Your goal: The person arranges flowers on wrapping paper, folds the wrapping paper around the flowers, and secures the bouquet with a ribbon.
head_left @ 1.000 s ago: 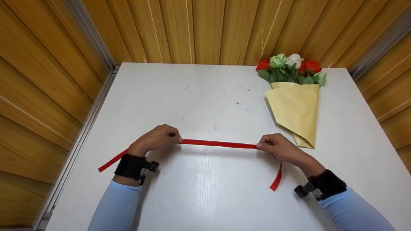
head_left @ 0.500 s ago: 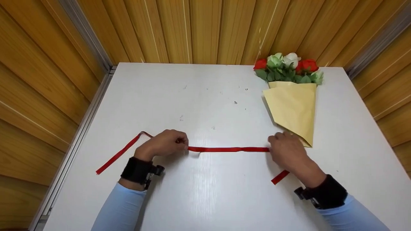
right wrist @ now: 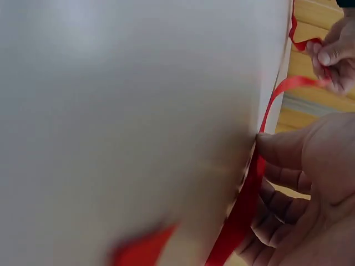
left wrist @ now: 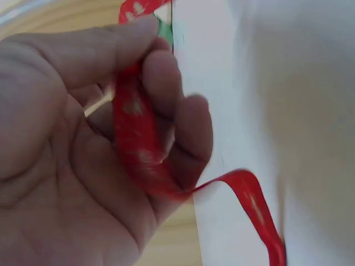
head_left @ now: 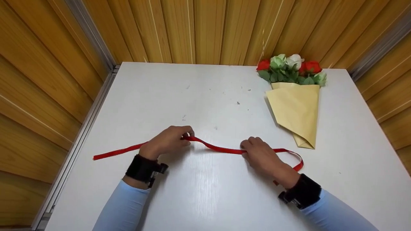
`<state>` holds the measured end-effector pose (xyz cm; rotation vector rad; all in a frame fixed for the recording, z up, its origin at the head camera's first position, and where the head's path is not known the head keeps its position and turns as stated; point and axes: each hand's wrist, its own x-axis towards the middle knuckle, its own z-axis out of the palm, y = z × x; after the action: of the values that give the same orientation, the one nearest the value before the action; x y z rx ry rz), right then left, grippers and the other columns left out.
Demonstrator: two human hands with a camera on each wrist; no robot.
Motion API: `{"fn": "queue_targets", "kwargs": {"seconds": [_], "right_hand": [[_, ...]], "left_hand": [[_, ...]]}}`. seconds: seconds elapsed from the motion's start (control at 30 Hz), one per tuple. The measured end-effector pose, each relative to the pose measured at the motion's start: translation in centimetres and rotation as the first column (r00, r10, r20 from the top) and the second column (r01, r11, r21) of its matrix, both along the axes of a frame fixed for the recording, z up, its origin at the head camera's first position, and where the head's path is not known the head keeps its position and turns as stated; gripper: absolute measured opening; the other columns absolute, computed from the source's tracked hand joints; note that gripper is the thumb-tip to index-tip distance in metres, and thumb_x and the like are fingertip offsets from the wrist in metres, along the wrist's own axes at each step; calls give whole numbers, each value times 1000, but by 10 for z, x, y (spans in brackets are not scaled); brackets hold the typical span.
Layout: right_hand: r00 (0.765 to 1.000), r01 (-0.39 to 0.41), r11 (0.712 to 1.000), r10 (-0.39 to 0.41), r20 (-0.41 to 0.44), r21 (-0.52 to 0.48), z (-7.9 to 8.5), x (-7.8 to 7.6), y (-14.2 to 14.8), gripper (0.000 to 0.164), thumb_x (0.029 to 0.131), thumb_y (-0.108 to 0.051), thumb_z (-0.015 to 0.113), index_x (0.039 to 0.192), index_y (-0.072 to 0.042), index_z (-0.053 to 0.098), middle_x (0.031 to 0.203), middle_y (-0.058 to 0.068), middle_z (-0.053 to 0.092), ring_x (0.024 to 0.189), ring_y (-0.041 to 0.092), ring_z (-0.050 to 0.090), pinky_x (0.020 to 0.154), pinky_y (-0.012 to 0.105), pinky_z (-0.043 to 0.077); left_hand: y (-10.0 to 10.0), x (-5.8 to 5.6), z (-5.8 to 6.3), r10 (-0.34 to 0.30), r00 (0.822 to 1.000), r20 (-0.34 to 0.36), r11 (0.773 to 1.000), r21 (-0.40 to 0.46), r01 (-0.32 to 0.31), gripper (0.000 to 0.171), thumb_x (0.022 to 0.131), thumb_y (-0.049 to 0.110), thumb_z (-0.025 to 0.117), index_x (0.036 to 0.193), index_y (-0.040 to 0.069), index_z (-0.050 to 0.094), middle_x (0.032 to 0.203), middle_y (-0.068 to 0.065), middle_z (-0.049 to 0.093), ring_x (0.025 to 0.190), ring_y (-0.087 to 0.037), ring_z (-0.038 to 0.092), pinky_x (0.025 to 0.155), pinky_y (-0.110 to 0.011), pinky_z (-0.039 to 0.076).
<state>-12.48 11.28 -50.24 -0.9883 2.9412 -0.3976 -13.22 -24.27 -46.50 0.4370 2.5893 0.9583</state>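
A long red ribbon [head_left: 221,149] runs across the white table between my two hands. My left hand [head_left: 168,142] pinches it between thumb and forefinger, and its free tail lies out to the left. In the left wrist view pale printed marks show on the ribbon [left wrist: 136,116], which passes through the curled fingers. Farther right, my right hand [head_left: 265,157] holds the ribbon low at the table, the thumb [right wrist: 283,148] pressing it against the fingers behind. Beyond that hand the ribbon loops round, its end partly hidden under the wrist. The stretch between the hands sags in a slack wave.
At the back right of the table [head_left: 205,96] lies a bouquet of red, white and pale green flowers [head_left: 290,69] in tan wrapping paper [head_left: 295,109]. Yellow wood-panel walls [head_left: 205,32] enclose the back and sides. Small dark marks dot the tabletop.
My right hand has moved left along the ribbon toward my left hand. The span between them went from taut to slack, and a loop has formed on the right. The bouquet stays put.
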Motion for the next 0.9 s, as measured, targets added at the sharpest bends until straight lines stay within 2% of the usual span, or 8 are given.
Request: {"fn": "queue_targets", "kwargs": {"seconds": [0.07, 0.17, 0.27, 0.37, 0.47, 0.5, 0.73, 0.9], "right_hand": [[996, 52, 999, -51, 67, -7, 2, 3, 20, 11, 95, -6, 74, 105, -9, 69, 88, 1, 61, 83, 20, 57, 73, 33, 49], [968, 135, 990, -124, 220, -38, 6, 4, 53, 4, 99, -9, 70, 100, -13, 70, 84, -4, 62, 78, 15, 55, 70, 31, 47], [911, 224, 970, -174, 375, -94, 11, 1, 85, 4, 102, -16, 69, 98, -16, 71, 80, -5, 62, 73, 13, 54, 67, 27, 44], [834, 302, 936, -167, 526, -181, 18, -3, 113, 11, 104, -22, 68, 99, -13, 71, 75, 0, 59, 66, 12, 51, 61, 24, 42], [770, 357, 901, -132, 624, -249, 24, -7, 134, 20, 106, -25, 65, 98, -8, 71, 73, 5, 53, 63, 10, 46, 57, 23, 39], [762, 370, 894, -136, 633, -254, 25, -8, 140, 22, 106, -26, 65, 97, -6, 71, 74, 4, 52, 63, 10, 45, 57, 23, 37], [839, 386, 920, -318, 442, -71, 26, -11, 165, 29, 104, -35, 69, 85, -13, 69, 71, -2, 46, 65, 13, 43, 57, 26, 32], [864, 366, 930, -332, 379, -19, 24, -14, 185, 30, 103, -36, 70, 84, -13, 67, 70, -3, 46, 64, 14, 44, 57, 27, 33]], "left_hand": [[-13, 0, 1, 16, 1000, -14, 999, -27, -16, 20, 99, 8, 69, 114, 20, 74, 102, -1, 73, 92, -21, 61, 86, -38, 52], [-28, 0, 1, 40, 999, 8, 998, -52, -39, 17, 99, 11, 69, 112, 18, 79, 100, 0, 72, 94, -21, 60, 88, -38, 51], [-38, 2, 3, 40, 996, 83, 999, -16, -39, 11, 99, 23, 73, 107, 20, 81, 97, 0, 71, 94, -21, 58, 84, -37, 48], [-44, 2, 3, 36, 988, 149, 998, 48, -44, 20, 102, 38, 70, 104, 22, 81, 93, -4, 68, 92, -21, 55, 82, -37, 45], [-51, 2, 2, 33, 988, 151, 996, 78, -45, 28, 107, 40, 62, 103, 18, 79, 92, -10, 65, 89, -21, 52, 80, -36, 42], [-53, 2, 2, 37, 988, 147, 996, 75, -48, 28, 107, 38, 60, 102, 17, 79, 92, -10, 64, 88, -20, 52, 80, -36, 42], [-74, 3, -2, 73, 985, 158, 997, 14, -77, 16, 103, 23, 67, 100, 17, 81, 98, -7, 71, 91, -21, 54, 80, -35, 43], [-98, 6, -7, 147, 973, 179, 989, -42, -142, 12, 99, 19, 71, 95, 14, 81, 91, -3, 68, 86, -21, 52, 73, -33, 41]]}}
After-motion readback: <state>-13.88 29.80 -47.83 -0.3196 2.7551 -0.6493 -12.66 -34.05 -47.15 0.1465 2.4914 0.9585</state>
